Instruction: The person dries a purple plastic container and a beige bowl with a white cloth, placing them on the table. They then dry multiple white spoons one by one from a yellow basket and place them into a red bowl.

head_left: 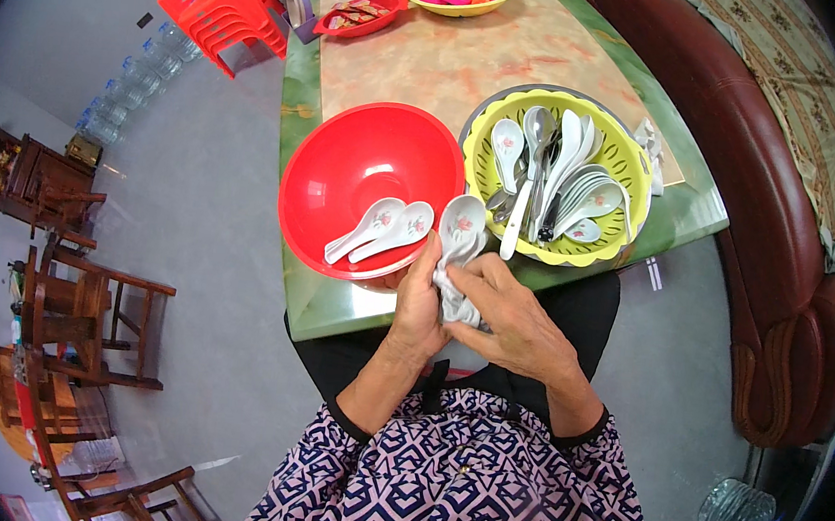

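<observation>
Over the table's near edge I hold a white ceramic soup spoon (463,220) with a pink flower in its bowl. My left hand (419,311) is closed around the spoon from the left. A crumpled whitish cloth (461,311) is bunched about its handle, and my right hand (520,323) pinches it there; the handle is mostly hidden. Two similar soup spoons (406,231) lie side by side in the wide red basin (347,153) at the left. To the right, a yellow-green slotted basket (485,157) holds several ceramic spoons and metal cutlery.
The basin and basket stand on a green-edged, marble-look table (435,76). At its far end are a yellow bowl (452,10) of toy blocks and a small red dish (364,29) of packets. A brown leather sofa (711,138) runs along the right; stacked red chairs (222,11) stand far left.
</observation>
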Tool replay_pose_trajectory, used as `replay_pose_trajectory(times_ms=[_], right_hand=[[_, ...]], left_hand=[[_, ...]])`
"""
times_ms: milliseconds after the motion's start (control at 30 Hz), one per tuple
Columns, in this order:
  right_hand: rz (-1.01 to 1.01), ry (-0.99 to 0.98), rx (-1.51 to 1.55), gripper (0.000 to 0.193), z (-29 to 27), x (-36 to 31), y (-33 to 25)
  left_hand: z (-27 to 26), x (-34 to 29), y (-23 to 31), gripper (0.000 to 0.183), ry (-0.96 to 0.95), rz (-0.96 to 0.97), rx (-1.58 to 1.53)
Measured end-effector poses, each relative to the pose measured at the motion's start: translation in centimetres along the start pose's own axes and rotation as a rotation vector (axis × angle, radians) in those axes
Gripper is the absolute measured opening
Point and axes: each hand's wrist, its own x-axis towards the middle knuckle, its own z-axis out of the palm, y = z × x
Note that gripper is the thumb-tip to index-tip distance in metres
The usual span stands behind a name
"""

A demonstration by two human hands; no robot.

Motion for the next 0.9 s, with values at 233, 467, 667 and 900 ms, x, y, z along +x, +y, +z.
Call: replay_pose_trajectory(times_ms=[233, 467, 667, 900], right_hand=[[-0.096, 0.457, 0.030, 0.044, 2.0, 2.1, 2.3], [-0.079, 0.517, -0.345, 0.047, 2.7, 2.9, 3.3], [-0.044, 0.180, -0.114, 0.046, 1.0, 1.7, 3.1], [-0.098, 0.158, -0.102, 0.047, 0.9, 0.2, 1.1]], left_hand=[[1.2, -0.4, -0.6, 0.038, 0.077, -0.059, -0.127], [-0.8, -0.1, -1.5, 0.036, -0.049, 0.005, -0.225], [-0.2, -0.1, -1.2, 0.037, 0.064, 0.044, -0.185], [0.2, -0.7, -0.6, 0.040, -0.076, -0.056, -0.288]])
